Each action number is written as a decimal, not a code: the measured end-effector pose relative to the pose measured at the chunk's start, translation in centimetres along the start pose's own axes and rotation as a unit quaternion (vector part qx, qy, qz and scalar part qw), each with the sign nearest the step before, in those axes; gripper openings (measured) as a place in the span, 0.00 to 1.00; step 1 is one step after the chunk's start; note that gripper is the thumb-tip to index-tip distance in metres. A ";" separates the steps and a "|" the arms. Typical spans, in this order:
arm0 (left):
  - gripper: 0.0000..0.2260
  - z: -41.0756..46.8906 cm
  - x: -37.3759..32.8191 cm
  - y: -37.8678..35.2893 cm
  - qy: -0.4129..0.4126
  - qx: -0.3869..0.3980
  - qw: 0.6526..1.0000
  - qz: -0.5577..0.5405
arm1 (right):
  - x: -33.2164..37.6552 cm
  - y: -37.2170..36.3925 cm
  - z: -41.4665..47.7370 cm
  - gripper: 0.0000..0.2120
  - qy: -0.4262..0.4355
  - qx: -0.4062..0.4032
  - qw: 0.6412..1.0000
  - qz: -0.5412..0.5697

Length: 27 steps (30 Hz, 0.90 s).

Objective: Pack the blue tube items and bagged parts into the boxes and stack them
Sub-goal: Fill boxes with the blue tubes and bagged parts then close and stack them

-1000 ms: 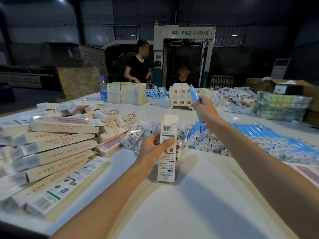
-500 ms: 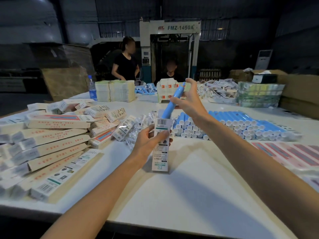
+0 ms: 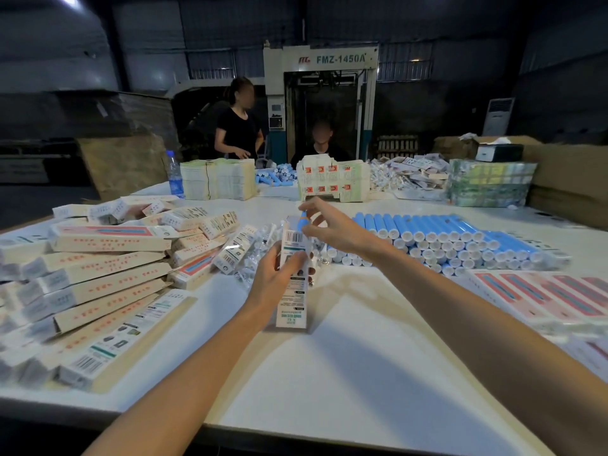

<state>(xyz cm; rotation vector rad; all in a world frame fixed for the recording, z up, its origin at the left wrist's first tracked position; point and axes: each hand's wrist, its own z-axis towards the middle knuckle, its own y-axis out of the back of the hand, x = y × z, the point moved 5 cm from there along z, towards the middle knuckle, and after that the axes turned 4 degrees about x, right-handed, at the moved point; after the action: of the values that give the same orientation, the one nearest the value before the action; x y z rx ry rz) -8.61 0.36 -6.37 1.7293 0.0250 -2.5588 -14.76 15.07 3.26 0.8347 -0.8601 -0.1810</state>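
Nearest, a bare stretch of table [image 3: 329, 373], a forearm crossing it from each side.

Just beyond, left hand [image 3: 276, 278] curled round a box [image 3: 292, 297]. Box upright, foot on the table, top flap open.

At the box mouth, right hand [image 3: 332, 225]. Thumb and forefinger closed on the tip of a tube [image 3: 303, 221], other fingers fanned loose. How firm the pinch, cannot tell. Tube mostly sunk in the box, only the blue top showing.

Step in hand, by the look of it: loading the tube, close to seated.

Next, probably: press or drop the tube until the tip clears the mouth. Then reach for one of the bags [image 3: 260, 248] heaped just beside the box on its left. Calls for a light pinch on slippery film and a steady left grip to keep the mouth square. After that, flaps tucked shut and the box laid on the pile [image 3: 98, 281].

Pile to the left, closed boxes lying slantwise in loose layers. To the right, near the edge, flats [image 3: 543, 291] lying face up.

Behind the hands, tubes [image 3: 444, 232] in packed rows, white caps toward the camera.

Farther back, a bottle [image 3: 174, 174], bundled cartons [image 3: 217, 177] and more stock. Across the table, two persons before a machine [image 3: 320, 59] marked FMZ-1450A.
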 end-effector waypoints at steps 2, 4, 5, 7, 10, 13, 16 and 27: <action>0.10 0.2 0.4 0.1 -0.004 -0.006 1.000 -0.006 | -0.1 -0.4 0.1 0.17 0.013 -0.014 1.000 -0.008; 0.10 0.3 0.4 0.3 -0.006 -0.017 1.000 -0.017 | -0.2 -0.9 0.1 0.14 0.018 0.012 1.000 -0.015; 0.10 0.4 0.5 0.4 -0.006 -0.022 0.999 -0.024 | -0.2 -1.3 0.0 0.14 0.021 0.031 0.999 -0.027; 0.11 0.6 0.6 0.7 -0.006 -0.035 0.999 -0.024 | -0.2 -2.3 -0.3 0.15 0.038 0.030 0.998 -0.032; 0.12 1.1 0.9 1.8 -0.006 -0.076 0.997 0.009 | -1.2 -2.5 -1.0 0.16 0.035 -0.118 0.991 0.051; 0.14 1.4 1.1 2.5 0.001 -0.089 0.996 -0.008 | -4.0 -3.2 -1.3 0.21 -0.027 -0.144 0.988 -0.052; 0.13 1.5 1.1 2.8 0.012 -0.090 0.995 -0.028 | -6.3 -6.5 -2.4 0.24 0.029 0.037 0.954 -0.297; 0.13 1.1 0.4 2.0 0.032 -0.029 0.998 -0.038 | -5.1 -3.7 -4.7 0.09 0.068 -0.143 0.968 -0.192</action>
<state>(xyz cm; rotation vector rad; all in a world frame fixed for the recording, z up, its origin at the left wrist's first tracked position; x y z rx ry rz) -9.69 -1.65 -6.28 1.8228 0.1698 -2.5266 -14.00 17.60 -4.11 0.7255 -0.5198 -0.5692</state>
